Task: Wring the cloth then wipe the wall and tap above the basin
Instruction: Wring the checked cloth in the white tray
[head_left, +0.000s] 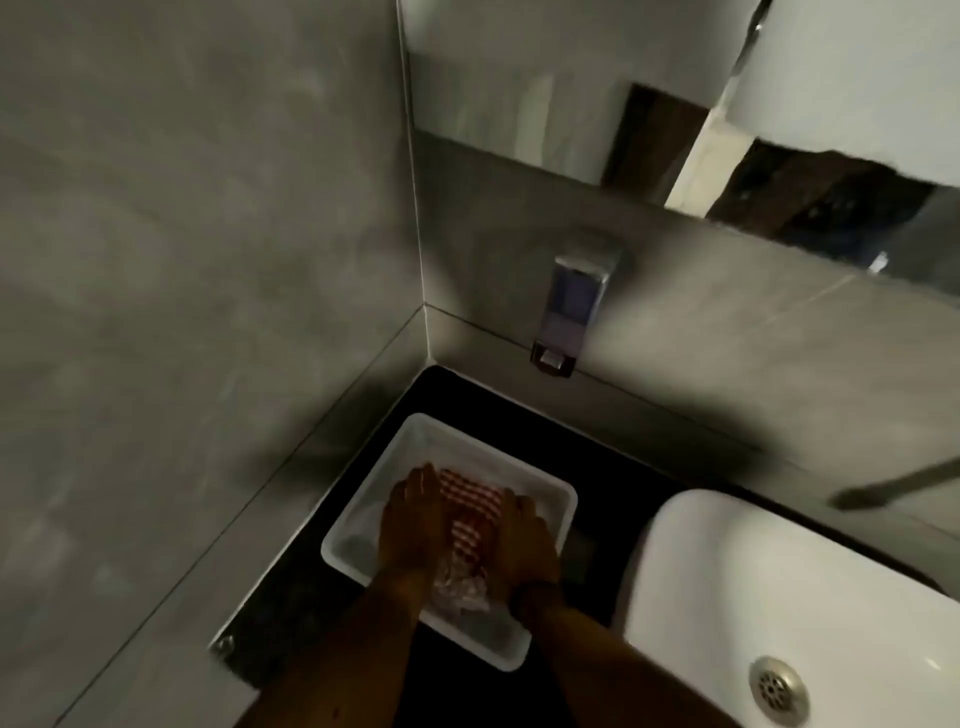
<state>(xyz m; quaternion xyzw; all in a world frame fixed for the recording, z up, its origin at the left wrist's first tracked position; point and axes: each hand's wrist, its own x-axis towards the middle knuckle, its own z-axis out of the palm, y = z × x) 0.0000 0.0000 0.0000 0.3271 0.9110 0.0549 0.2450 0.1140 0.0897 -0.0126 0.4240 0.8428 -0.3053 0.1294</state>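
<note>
Currently the step in hand appears to be gathering the cloth for wringing. At 9 o'clock the grey side wall (182, 260) rises directly beside the dark counter (613, 493), just beside the white tub (363, 512); elbow room on that side is limited.

The red-and-white checked cloth (467, 512) lies inside the tub, between both hands. The left hand (410, 512) presses on the cloth's left part with fingers extended and spread toward 12 o'clock. The right hand (524, 535) rests flat on the right part, fingers likewise not curled. Neither hand is clamped on the cloth yet. Whether water stands in the tub cannot be told.

Procedure, as judged:
- Bunch the cloth into a roll, close both hands around it, lift it clear of the tub floor, and twist in opposite directions.
- Keep the roll above the tub so that runoff stays inside its rim.

At 1 o'clock a wall-mounted dispenser (576, 312) projects from the back wall (727, 338); avoid it when rising. At 3 o'clock sit the white basin (779, 597) and the dark tap (893, 486), blurred. Open room lies upward.
</note>
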